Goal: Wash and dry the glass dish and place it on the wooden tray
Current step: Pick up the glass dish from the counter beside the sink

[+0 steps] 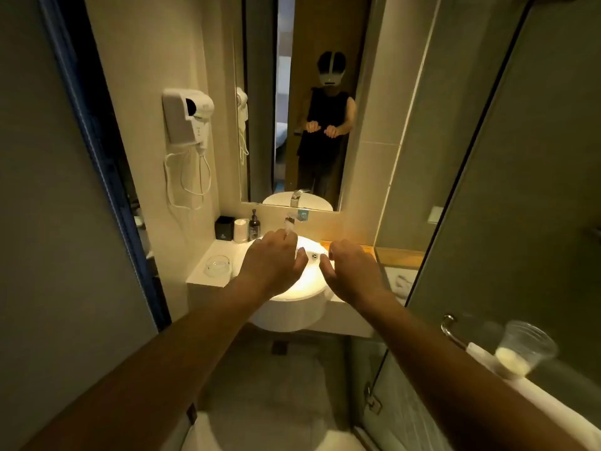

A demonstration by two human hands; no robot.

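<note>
A round clear glass dish (217, 264) sits on the white counter left of the basin. My left hand (271, 263) hovers palm-down over the lit white basin (292, 307), fingers loosely curled, holding nothing, about a hand's width right of the dish. My right hand (353, 271) hovers beside it over the basin's right rim, fingers also apart and empty. The chrome tap (292, 221) stands just beyond my left hand. A wooden tray edge (400, 255) shows at the right of the counter, behind the glass panel.
A black box (224, 228), paper cup (241, 230) and soap pump bottle (254, 225) stand at the counter's back left. A hair dryer (190, 120) hangs on the left wall. A glass shower panel (471, 222) closes the right side. White towel (533, 402) and plastic cup (520, 349) lower right.
</note>
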